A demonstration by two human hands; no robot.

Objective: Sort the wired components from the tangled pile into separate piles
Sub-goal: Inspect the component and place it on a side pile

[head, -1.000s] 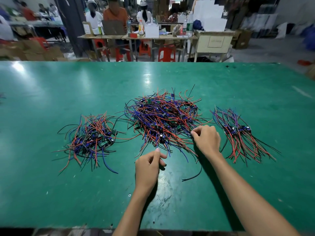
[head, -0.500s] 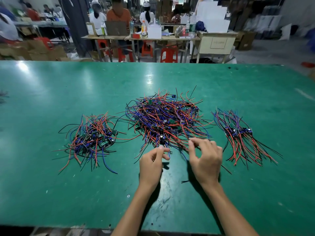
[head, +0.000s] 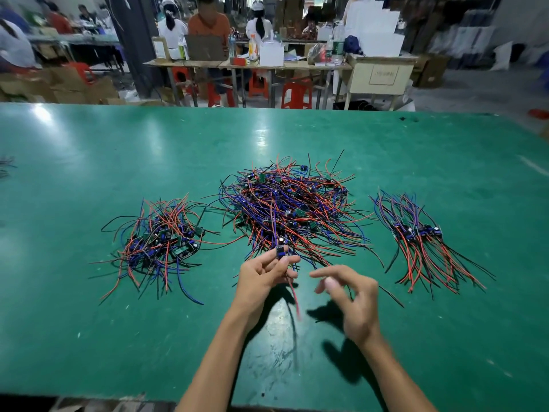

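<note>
A big tangled pile (head: 292,209) of small circuit boards with red, blue and black wires lies in the middle of the green table (head: 89,337). A loose sorted pile (head: 162,242) lies to its left, and a neater bundle (head: 421,239) with wires fanned toward me lies to its right. My left hand (head: 264,275) pinches one wired component (head: 280,251) at the big pile's near edge; its red wire hangs down below the hand. My right hand (head: 353,298) hovers just right of it, blurred, fingers spread and loosely bent, holding nothing that I can see.
A few stray wires (head: 6,166) lie at the table's far left edge. Beyond the table's far edge stand work tables (head: 246,65), red stools (head: 297,95), cardboard boxes and several seated people. A lone black wire (head: 392,295) lies near my right hand.
My left hand has lifted a component out of the big pile's near edge. My right hand has left the pile, swung down and right, and its fingers have spread.
</note>
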